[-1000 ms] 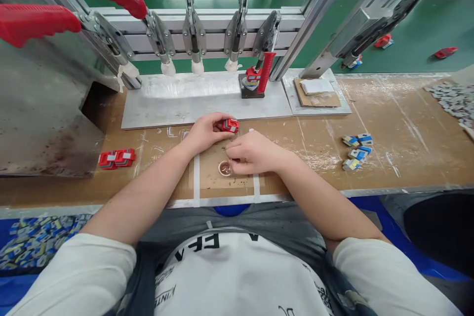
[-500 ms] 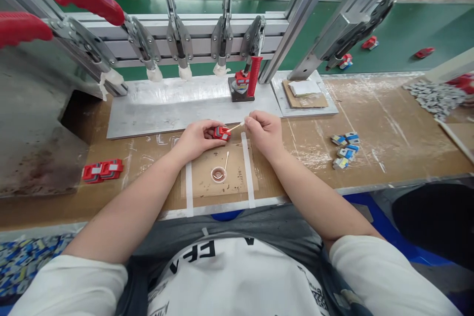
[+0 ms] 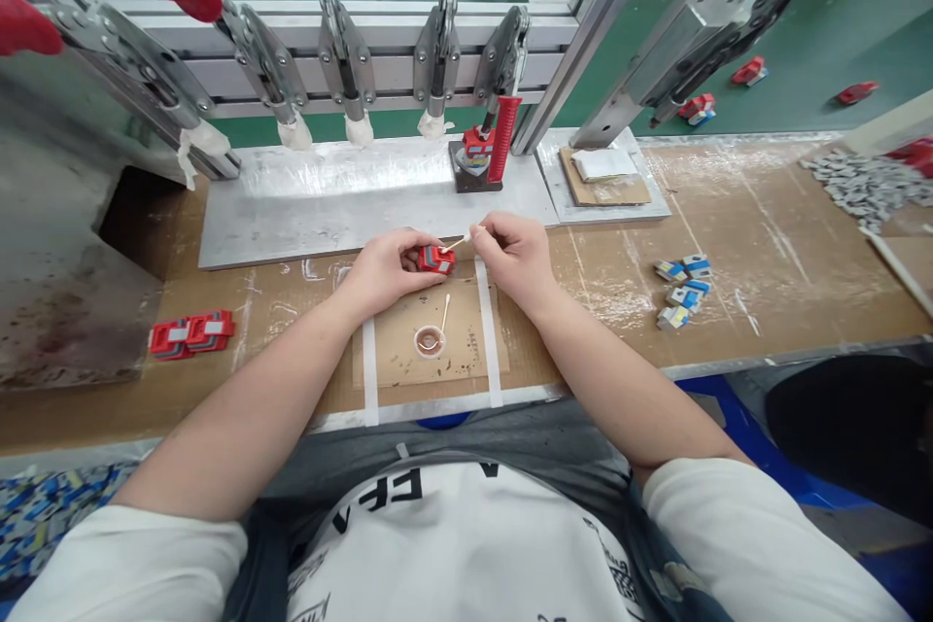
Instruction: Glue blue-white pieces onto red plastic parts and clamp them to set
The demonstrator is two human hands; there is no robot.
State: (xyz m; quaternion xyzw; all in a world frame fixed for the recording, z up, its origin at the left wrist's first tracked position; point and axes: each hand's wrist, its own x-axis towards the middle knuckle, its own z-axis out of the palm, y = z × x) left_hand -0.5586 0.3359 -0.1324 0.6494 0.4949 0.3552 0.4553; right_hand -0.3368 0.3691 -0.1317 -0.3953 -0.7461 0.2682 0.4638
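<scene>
Holding red piece [image 3: 435,260], glossy brown bench [image 3: 773,233], metal frame [image 3: 394,72]

A green surface [image 3: 802,29] stretches behind the brown workbench [image 3: 765,214], whose glossy top catches pale light.

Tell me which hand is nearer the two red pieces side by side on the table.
Left. The left hand is to the right of the two red pieces, gripping another red piece; the right hand is farther right, holding a cotton swab.
</scene>
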